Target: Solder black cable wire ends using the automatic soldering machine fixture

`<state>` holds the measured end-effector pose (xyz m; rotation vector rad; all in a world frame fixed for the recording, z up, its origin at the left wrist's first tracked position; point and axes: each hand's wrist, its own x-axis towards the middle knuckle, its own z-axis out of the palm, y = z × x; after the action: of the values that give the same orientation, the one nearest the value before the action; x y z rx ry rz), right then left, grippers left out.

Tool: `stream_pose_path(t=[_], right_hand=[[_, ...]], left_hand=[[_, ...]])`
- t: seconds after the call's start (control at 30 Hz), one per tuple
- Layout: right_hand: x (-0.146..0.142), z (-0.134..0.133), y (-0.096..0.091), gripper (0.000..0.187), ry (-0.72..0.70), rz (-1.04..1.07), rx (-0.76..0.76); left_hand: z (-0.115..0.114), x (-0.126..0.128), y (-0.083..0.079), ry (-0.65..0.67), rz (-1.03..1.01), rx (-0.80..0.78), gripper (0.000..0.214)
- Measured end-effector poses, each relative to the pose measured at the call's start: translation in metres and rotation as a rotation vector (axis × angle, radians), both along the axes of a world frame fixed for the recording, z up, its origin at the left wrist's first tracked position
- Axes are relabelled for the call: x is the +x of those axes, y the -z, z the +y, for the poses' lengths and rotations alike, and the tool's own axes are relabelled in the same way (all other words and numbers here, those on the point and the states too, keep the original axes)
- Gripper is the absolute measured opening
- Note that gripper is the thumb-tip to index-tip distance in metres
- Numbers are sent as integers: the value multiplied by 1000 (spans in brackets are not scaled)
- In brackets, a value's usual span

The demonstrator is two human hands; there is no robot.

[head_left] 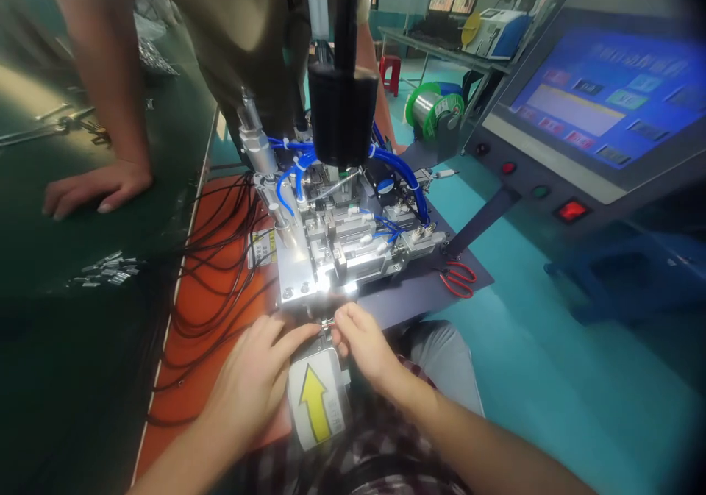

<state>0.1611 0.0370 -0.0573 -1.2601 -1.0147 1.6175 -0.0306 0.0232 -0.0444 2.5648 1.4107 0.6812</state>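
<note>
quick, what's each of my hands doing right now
Left hand: fingertips pinched on a small metal part.
Right hand: fingertips pinched on the same part.

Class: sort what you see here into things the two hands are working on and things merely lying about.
In hand: left hand, right hand, small metal part, metal fixture.
Lying about: red scissors, loose metal pieces, wire spool, another person's hand.

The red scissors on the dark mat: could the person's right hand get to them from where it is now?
Probably yes. The red scissors lie in the open on the dark mat, to the right of the metal fixture. The right hand is busy at the fixture's front edge, and nothing stands between it and them.
</note>
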Motion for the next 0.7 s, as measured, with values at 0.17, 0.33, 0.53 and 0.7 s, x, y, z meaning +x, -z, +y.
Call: stream_pose_path(t=[0.17, 0.33, 0.53, 0.7], right_hand=[[1, -1, 0, 50, 3, -13, 16], [-4, -3, 0, 46, 16, 2, 3], [-5, -2, -2, 39, 36, 36, -6], [-3, 0, -5, 36, 20, 46, -6]], left_hand=[[-9, -18, -10, -19, -7, 0, 35], [-31, -45, -14, -132, 18, 11, 20], [-35, -50, -17, -100, 125, 60, 28], [-37, -54, -7, -78, 266, 131, 40]])
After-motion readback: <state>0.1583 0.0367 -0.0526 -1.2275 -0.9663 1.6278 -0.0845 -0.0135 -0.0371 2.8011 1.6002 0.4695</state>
